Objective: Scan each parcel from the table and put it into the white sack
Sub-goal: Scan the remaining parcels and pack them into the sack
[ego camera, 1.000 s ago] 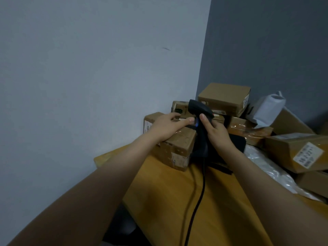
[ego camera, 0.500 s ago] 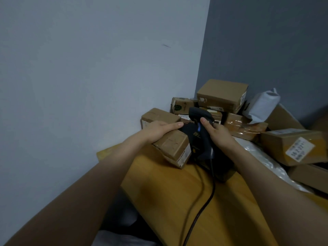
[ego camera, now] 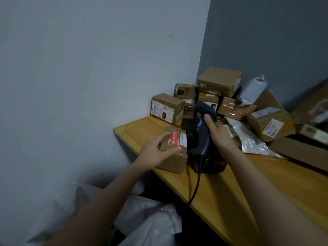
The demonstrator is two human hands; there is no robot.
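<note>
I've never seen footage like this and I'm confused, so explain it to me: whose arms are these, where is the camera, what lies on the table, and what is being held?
There is no machine here. These are one person's bare arms, filmed by a wide-angle camera worn on their head and looking down. The left hand grips a small cardboard parcel near the edge of the wooden table. The right hand holds a black corded scanner beside it. Behind them, piled parcels fill the corner. A white sack sits below the table.
</note>
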